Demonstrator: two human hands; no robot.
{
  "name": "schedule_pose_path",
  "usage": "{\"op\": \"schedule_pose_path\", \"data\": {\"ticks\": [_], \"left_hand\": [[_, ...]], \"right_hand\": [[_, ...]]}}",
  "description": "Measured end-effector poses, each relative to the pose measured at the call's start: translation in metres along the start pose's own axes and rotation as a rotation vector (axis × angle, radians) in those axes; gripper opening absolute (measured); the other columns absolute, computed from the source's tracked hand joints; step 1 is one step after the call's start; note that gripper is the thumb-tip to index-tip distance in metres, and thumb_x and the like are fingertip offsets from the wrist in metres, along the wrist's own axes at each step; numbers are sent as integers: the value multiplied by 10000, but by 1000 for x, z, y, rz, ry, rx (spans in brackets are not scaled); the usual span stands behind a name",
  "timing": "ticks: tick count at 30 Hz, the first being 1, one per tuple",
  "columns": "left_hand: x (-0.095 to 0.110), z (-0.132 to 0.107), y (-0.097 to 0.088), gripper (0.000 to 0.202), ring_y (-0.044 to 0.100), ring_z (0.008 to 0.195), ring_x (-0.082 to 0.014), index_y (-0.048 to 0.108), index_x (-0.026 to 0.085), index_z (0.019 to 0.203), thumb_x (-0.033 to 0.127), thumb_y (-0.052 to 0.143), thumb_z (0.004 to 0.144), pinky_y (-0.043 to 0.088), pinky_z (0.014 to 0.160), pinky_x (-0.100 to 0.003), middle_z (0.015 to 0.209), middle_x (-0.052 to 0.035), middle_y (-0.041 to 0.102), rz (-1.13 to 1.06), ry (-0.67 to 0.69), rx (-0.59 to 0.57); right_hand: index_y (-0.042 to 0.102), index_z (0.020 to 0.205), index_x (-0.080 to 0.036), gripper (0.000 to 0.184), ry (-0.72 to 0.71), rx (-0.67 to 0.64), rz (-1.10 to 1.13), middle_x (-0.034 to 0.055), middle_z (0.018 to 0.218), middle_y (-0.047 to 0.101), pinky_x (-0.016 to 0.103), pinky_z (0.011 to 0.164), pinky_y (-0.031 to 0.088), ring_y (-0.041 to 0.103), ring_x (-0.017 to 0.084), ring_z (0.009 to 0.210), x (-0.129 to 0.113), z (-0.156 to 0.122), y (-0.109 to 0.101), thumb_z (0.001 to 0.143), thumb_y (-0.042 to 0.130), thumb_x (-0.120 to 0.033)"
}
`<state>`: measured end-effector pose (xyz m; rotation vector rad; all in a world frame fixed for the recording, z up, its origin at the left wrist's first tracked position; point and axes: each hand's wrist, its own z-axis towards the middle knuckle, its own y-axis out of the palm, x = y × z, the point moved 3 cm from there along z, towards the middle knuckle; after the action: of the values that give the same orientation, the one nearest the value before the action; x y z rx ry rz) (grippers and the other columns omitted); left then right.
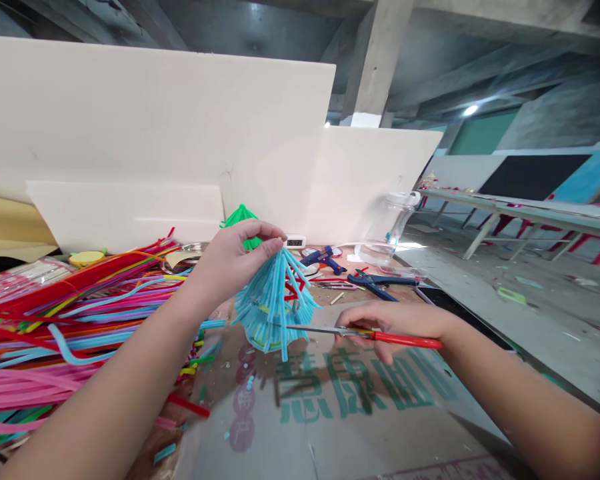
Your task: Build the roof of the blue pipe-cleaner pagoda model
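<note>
My left hand [247, 257] pinches the tip of a light-blue cone made of pipe cleaners [267, 300] and holds it above the cardboard. The strands fan out downward, with some red showing inside the cone. My right hand [380, 323] grips scissors [405, 339] with red handles. Their blades point left and lie across a blue strand that hangs below the cone's lower edge. Whether the blades are apart is too fine to tell. Behind my left hand stands a green cone [243, 215], partly hidden.
Bundles of coloured pipe cleaners [80, 333] cover the left side. A blue glue gun [325, 260], pliers [380, 283], a clear plastic bottle [387, 230] and a small digital clock [295, 242] stand or lie behind. Printed cardboard [260, 460] lies underneath; a dark phone-like slab [463, 317] is at right.
</note>
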<state>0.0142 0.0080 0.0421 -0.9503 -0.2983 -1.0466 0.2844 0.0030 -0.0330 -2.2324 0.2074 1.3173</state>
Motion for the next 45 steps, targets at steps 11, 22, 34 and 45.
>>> {"op": "schedule_pose_path", "data": {"ticks": [11,22,34,45], "left_hand": [[-19,-14,-19,957,434,1351,-291,210,256,1528,648,613,754,417,1057,-345,1523,-67,392,298,-119,-538],[-20,-13,-12,841,554,1229,-272,337,294,1477,612,630,755,465,953,-297,1405,-39,540,286,-10,-516],[-26,-15,-14,967,483,1307,-322,229,278,1524,671,621,732,446,1016,-370,1494,-78,436,361,-75,-506],[-11,-14,-14,905,451,1331,-317,217,224,1528,681,515,807,382,1093,-395,1507,-78,417,403,-123,-547]], "right_hand": [[577,1112,-186,317,-80,77,-392,11,853,622,274,738,484,637,169,855,-10,-3,-2,814,620,-286],[582,1107,-174,358,-100,115,-344,8,820,603,288,716,486,610,165,787,-4,-1,-4,778,658,-292],[589,1124,-183,299,-131,108,-172,-11,827,517,216,589,455,539,88,615,-9,5,5,861,613,-324],[620,1060,-184,267,-251,220,-487,-3,823,594,235,650,427,535,137,727,-4,8,-1,822,662,-299]]}}
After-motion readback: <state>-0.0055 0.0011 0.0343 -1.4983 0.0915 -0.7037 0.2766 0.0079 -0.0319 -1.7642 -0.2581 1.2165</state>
